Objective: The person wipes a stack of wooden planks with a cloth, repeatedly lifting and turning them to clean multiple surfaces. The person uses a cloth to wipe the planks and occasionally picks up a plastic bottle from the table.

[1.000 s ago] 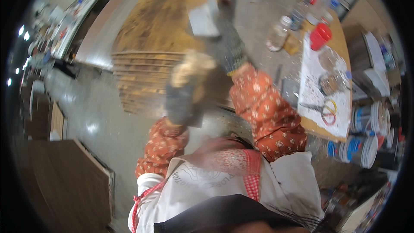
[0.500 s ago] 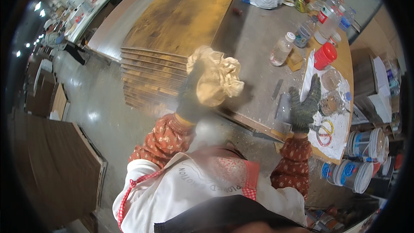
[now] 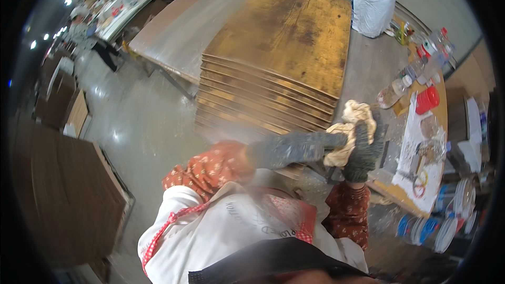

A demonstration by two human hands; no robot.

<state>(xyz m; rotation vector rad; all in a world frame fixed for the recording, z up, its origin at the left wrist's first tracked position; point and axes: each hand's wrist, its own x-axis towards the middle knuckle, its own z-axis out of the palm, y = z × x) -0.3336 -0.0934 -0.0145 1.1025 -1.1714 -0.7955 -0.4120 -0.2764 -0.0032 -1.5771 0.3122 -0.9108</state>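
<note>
A crumpled cream cloth (image 3: 358,112) is bunched between my two hands near the right front corner of the stack of boards. My left hand (image 3: 294,149), in a dark knitted glove and blurred, reaches across to the right with its fingers closed on the cloth's left side. Gripping the cloth from the right is my right hand (image 3: 364,153), gloved the same way, its fingers partly over the folds. Just beyond both hands lies the stack of brown-yellow stained boards (image 3: 294,31), its layered front edges facing me.
On the table's right side are several plastic bottles (image 3: 393,92), a red container (image 3: 427,100), scissors (image 3: 420,184) and white paper (image 3: 405,152). A white bag (image 3: 372,8) stands behind. Buckets (image 3: 428,231) sit low at right, dark panels (image 3: 63,189) at left. Another person (image 3: 89,37) stands far left.
My left hand has brought the cloth rightward, away from the stack's left part. My right hand, open over the table before, now closes on it too. The view has shifted, so the boards appear farther right.
</note>
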